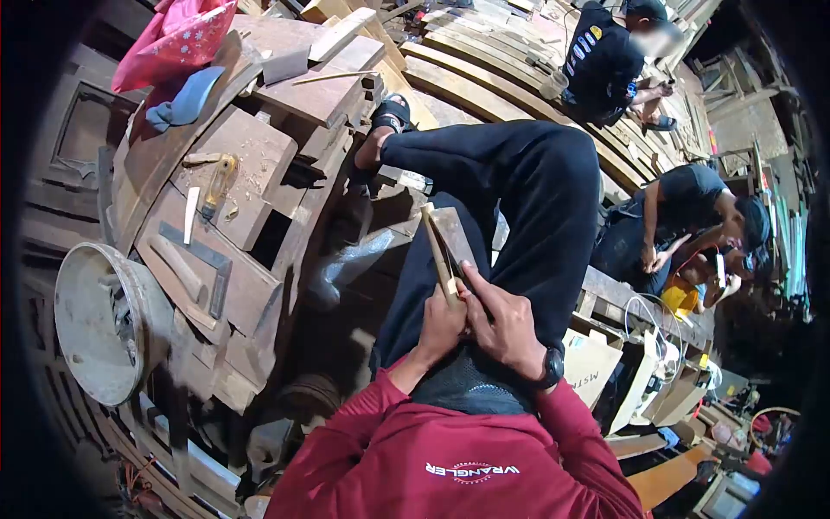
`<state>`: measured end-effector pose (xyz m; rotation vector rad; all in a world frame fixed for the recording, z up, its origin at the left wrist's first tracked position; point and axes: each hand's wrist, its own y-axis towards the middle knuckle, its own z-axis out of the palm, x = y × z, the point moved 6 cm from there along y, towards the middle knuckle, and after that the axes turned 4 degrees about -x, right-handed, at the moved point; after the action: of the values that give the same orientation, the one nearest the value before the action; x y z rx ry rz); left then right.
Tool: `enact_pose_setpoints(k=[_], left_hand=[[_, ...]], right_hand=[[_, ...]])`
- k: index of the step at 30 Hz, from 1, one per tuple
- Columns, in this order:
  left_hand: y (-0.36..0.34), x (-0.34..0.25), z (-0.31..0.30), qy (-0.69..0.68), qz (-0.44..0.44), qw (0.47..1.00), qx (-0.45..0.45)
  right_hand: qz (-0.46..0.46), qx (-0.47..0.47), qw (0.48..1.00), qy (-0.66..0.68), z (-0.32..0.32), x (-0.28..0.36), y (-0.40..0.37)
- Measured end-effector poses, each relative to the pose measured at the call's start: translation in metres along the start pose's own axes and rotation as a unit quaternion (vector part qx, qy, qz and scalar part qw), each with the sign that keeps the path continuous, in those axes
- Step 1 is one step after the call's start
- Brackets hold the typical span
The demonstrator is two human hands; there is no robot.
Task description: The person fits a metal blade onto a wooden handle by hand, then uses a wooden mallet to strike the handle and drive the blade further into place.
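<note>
Both my hands meet over my lap, in front of the red shirt. My left hand point(443, 323) is closed round the lower end of a thin wooden stick point(437, 251), which points up and away from me. Beside the stick, a flat wooden piece point(454, 229) rests over my thigh, its lower end by my fingers. My right hand point(506, 322), with a dark watch at the wrist, presses its fingers against the lower end of the flat piece. A narrow dark gap shows between stick and flat piece. The fingertips partly hide where the pieces meet.
Left: wooden bench point(251, 303) with a yellow-handled tool point(220, 183), a metal square point(223, 281) and shavings; bucket point(108, 324) beside it; pink bag point(177, 43) above. Right: one person point(605, 65) sits on planks, others crouch lower down near a cardboard box point(590, 368).
</note>
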<state>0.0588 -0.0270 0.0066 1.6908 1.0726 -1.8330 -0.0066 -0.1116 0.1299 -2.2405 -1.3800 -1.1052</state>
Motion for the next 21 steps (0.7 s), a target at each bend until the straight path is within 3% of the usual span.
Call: enact_pose_setpoints(k=[3, 4, 6, 9, 12, 13, 14, 16, 18, 19, 21], left_hand=[[0.004, 0.009, -0.005, -0.053, -0.03, 0.998, -0.019], [0.005, 0.001, -0.005, 0.079, 0.15, 0.985, -0.035], [0.0, 0.017, -0.002, 0.018, 0.005, 0.999, -0.029], [0.001, 0.021, -0.002, -0.131, -0.101, 0.986, 0.002], [0.005, 0.016, -0.004, -0.069, -0.043, 0.996, -0.03], [0.004, 0.021, -0.006, -0.02, 0.017, 0.999, -0.03], [0.003, 0.044, -0.003, -0.044, -0.028, 0.999, 0.016], [0.0, 0.034, -0.001, -0.014, -0.011, 1.0, 0.009], [-0.005, 0.015, 0.002, 0.013, 0.035, 0.999, -0.009], [-0.004, 0.01, 0.001, 0.072, 0.108, 0.991, -0.031], [0.003, 0.013, -0.003, -0.032, -0.01, 0.999, -0.025]], right_hand=[[0.0, 0.047, 0.999, -0.009, 0.008, -0.004, -0.015], [0.008, 0.058, 0.998, -0.008, 0.01, -0.003, -0.017], [0.006, 0.05, 0.999, -0.007, 0.007, -0.001, -0.015], [-0.025, 0.019, 0.999, 0.019, -0.004, 0.0, -0.005], [-0.017, 0.043, 0.999, 0.003, 0.004, 0.001, -0.014], [0.001, 0.066, 0.998, 0.007, 0.009, -0.001, -0.018], [-0.006, 0.066, 0.998, -0.008, 0.009, -0.001, -0.018], [-0.018, 0.062, 0.997, -0.036, 0.01, 0.002, -0.014], [-0.003, 0.032, 0.998, -0.054, 0.006, 0.001, -0.003], [0.004, 0.036, 0.998, -0.058, 0.004, 0.002, -0.001], [0.009, 0.052, 0.997, -0.056, 0.002, 0.001, 0.0]])
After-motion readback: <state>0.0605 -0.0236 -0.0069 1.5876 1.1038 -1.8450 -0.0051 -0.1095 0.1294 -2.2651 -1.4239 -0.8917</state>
